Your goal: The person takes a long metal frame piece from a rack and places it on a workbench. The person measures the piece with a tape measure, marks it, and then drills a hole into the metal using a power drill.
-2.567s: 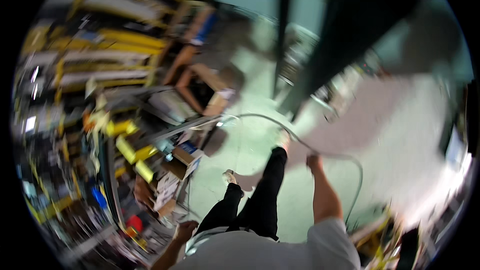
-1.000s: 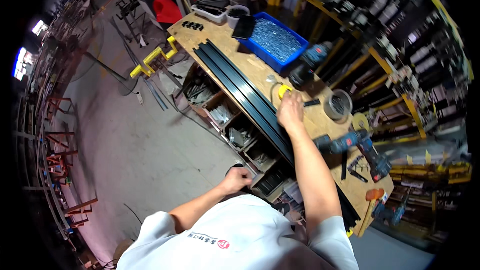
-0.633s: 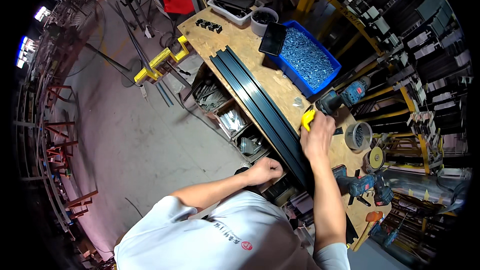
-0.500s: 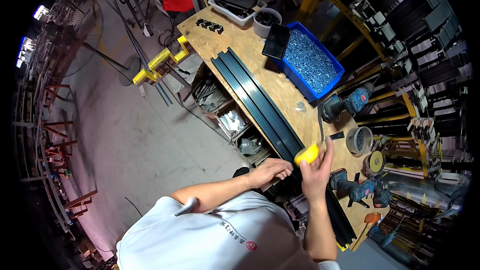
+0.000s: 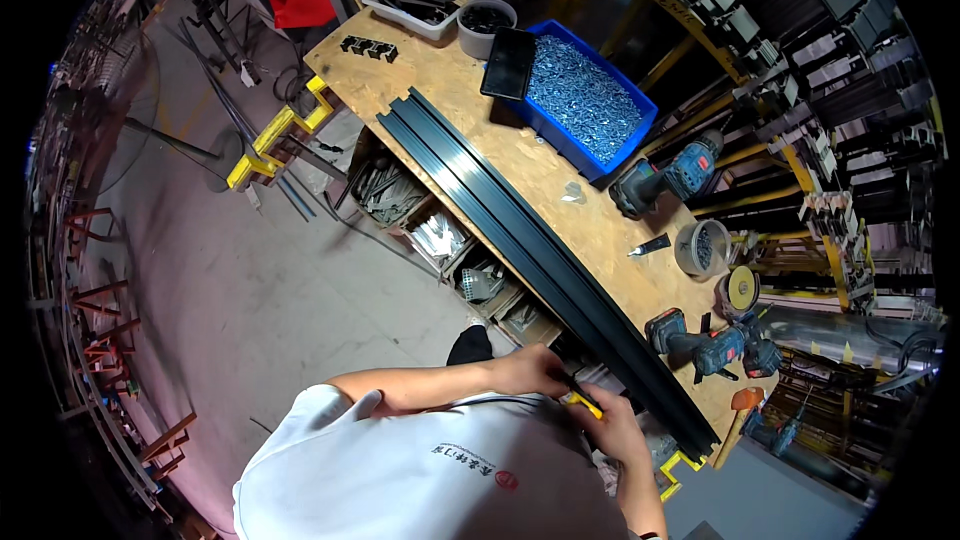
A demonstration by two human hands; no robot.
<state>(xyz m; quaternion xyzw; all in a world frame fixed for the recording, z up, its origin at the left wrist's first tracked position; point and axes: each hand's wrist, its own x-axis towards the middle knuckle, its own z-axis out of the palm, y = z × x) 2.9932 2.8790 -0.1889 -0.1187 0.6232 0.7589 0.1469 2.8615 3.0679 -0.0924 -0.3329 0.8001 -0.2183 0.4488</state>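
Close in front of my body, my right hand (image 5: 612, 428) is closed around a small yellow tape measure (image 5: 583, 402), partly hidden by the fingers. My left hand (image 5: 530, 371) is beside it, its fingers curled toward a dark piece between the two hands; what they grip is hidden. Both hands are off the workbench, left of the near end of the long black metal profiles (image 5: 520, 240). These profiles lie side by side along the left edge of the wooden bench top (image 5: 540, 165).
On the bench are a blue bin (image 5: 610, 155) of screws, a black phone-like slab (image 5: 508, 64), a round tub (image 5: 703, 247), cordless drills (image 5: 665, 178), a grinding disc (image 5: 742, 287) and a hammer (image 5: 738, 420). Parts boxes (image 5: 437, 237) sit below the bench edge. Yellow supports (image 5: 270, 145) jut out left.
My right hand has brought the tape measure down from above the profiles toward my body. My left hand has left the profile edge and met it. The view has shifted, moving the bench up and left.
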